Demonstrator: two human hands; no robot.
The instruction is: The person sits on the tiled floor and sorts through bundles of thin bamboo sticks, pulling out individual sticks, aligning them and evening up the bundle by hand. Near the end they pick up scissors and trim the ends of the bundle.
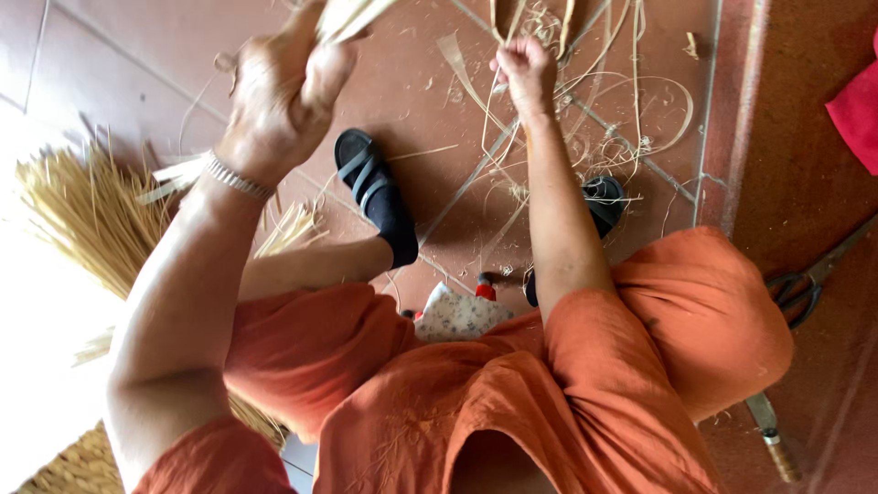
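Strips (pixel 352 16) of pale cane or reed run up out of the frame's top edge, held in both raised hands. Left hand (pixel 283 87) is closed in a fist around a flat bunch of them, a metal bracelet (pixel 236 177) on its wrist. Right hand (pixel 526 69) is also clenched, gripping thinner strands (pixel 498 18) that rise from it; the two hands are apart.

Below them, loose curls and shavings (pixel 622 119) lie scattered on the reddish tiled floor (pixel 430 101). The person sits in an orange dress (pixel 512 393), with black sandals (pixel 375 192) on both feet. A sheaf of straw-coloured stalks (pixel 82 215) lies to the left, beside the left arm. Scissors (pixel 805 288) and a tool with a wooden handle (pixel 773 439) lie on the floor at right, and a red cloth (pixel 860 110) shows at the right edge.
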